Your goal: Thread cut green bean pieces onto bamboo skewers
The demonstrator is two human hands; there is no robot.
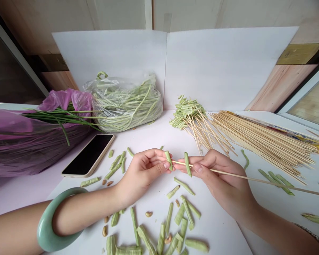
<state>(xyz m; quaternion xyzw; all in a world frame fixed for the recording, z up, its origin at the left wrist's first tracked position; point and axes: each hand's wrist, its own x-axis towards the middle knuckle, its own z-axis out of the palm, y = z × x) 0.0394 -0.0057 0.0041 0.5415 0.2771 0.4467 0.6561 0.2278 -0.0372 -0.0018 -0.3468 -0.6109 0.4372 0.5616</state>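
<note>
Between thumb and fingers, my left hand (146, 166) pinches a short cut piece of green bean (168, 160). The tip of a thin bamboo skewer (234, 174) meets that piece. My right hand (223, 173) is closed on the skewer, which runs off to the right. A second bean piece (187, 164) is threaded on the skewer, close to my right fingertips. Loose cut bean pieces (146, 241) lie on the white surface below my hands, with several small brown beans (149, 214) among them.
Behind my hands lies a pile of filled bean skewers (188, 109). Bare skewers (263, 138) are heaped at right. A clear bag of long beans (127, 102), a purple bag with green stalks (13, 138) and a phone (89, 154) are at left. White boards (228, 67) stand at the back.
</note>
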